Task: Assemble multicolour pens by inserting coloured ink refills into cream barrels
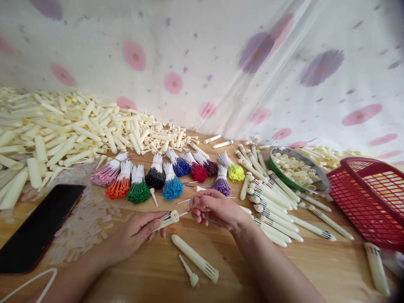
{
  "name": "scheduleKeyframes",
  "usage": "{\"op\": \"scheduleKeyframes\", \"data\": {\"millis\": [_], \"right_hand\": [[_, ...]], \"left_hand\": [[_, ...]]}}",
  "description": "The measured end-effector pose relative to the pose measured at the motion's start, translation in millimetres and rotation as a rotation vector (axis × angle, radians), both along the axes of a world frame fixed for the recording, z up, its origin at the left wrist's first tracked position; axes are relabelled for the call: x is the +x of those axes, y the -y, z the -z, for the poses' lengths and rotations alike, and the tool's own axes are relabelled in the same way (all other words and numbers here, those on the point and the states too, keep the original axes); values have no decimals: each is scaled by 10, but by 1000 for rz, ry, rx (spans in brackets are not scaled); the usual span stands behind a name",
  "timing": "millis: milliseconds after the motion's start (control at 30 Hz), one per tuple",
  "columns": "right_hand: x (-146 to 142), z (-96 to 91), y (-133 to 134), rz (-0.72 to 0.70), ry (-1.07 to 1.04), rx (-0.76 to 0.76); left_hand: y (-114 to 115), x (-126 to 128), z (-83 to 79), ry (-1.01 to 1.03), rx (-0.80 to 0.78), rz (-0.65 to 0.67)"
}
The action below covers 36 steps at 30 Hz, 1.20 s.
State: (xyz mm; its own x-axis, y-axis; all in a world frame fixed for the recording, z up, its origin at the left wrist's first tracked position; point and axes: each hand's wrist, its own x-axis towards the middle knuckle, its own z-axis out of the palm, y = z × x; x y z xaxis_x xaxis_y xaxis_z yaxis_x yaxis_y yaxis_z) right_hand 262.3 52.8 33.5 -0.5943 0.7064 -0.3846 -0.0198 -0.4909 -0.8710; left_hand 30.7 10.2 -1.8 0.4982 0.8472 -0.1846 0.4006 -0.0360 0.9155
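My left hand (135, 233) is closed around a short cream pen part (168, 218) with coloured marks at its end. My right hand (214, 209) pinches a thin red-tipped refill (186, 212) whose end meets that pen part; a green refill also shows under its fingers. On the wooden table (315, 265) just below my hands lie a long cream pen barrel (195, 258) and a small pointed cream tip (189, 272). Behind my hands stand bundles of coloured refills (164, 176): pink, orange, green, black, blue, red, purple, yellow.
A big heap of cream barrels (63, 130) fills the back left. A black phone (38, 227) lies at the left. Assembled pens (274, 206) lie in rows at the right, beside a green bowl (296, 172) of small parts and a red basket (369, 198).
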Motion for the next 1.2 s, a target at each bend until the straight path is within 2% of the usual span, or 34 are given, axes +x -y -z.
{"op": "scheduleKeyframes", "data": {"millis": [67, 133, 267, 367, 567, 700, 833, 1033, 1200], "right_hand": [[-38, 7, 24, -21, 26, -6], [-92, 6, 76, -76, 95, 50], [-194, -3, 216, -180, 281, 387], [-194, -18, 271, -123, 378, 574], [-51, -141, 274, -57, 314, 725], [-40, -210, 325, -36, 373, 854], [-81, -172, 350, -23, 397, 776], [-111, -79, 326, -32, 209, 523], [-140, -81, 317, -33, 155, 459]], "left_hand": [[8, 2, -4, -21, 23, 25], [19, 4, -5, -58, 43, 35], [37, 8, -1, -59, 48, 53], [37, 1, 2, 12, 29, 62], [14, -41, 4, 102, 30, 104], [8, -54, 29, 131, 25, 109], [9, -58, 64, 129, 72, 104], [7, -39, 28, 93, 153, 85], [16, -31, -9, 93, 154, 84]]}}
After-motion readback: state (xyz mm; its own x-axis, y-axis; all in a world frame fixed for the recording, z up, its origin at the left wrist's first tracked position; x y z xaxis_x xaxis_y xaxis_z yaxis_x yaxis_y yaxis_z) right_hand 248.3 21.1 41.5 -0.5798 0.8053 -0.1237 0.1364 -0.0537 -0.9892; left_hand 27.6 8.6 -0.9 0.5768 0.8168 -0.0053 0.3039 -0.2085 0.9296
